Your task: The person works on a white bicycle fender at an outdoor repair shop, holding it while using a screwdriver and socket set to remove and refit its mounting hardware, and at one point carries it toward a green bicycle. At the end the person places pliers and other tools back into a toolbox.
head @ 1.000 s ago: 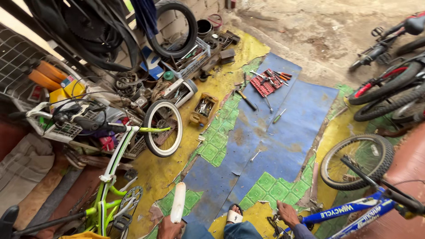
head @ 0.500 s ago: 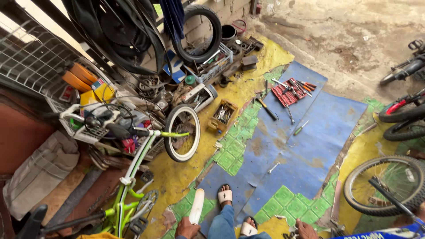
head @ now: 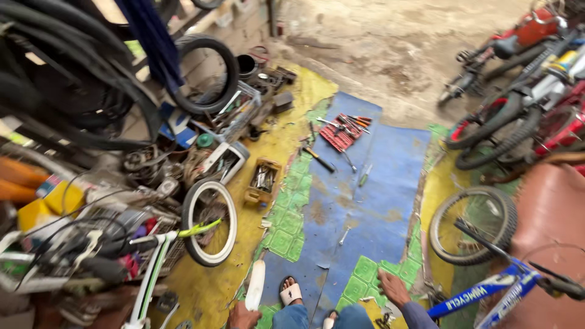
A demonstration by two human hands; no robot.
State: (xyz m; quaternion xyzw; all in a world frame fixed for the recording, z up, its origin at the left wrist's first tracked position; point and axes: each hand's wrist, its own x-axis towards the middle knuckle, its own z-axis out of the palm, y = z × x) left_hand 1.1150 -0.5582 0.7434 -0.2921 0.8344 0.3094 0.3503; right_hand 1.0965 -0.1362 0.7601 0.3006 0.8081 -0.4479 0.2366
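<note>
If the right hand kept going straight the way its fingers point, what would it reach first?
The right hand rests on the green patterned mat, fingers pointing up-left. Straight on lies the blue mat; the first object looks like a small metal tool, though depth is unclear.

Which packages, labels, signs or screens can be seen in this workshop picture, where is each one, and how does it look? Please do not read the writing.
Lettering label: on the blue bicycle frame, lower right; white letters along a slanted blue tube.
Yellow container: far left among the clutter; boxy, plain yellow, blurred.
Blue and white box or sheet: left, under the black tyre; detail unclear.
Red tool pouch: open on the blue mat, flat, rectangular.
Signs and screens: none visible.
</note>
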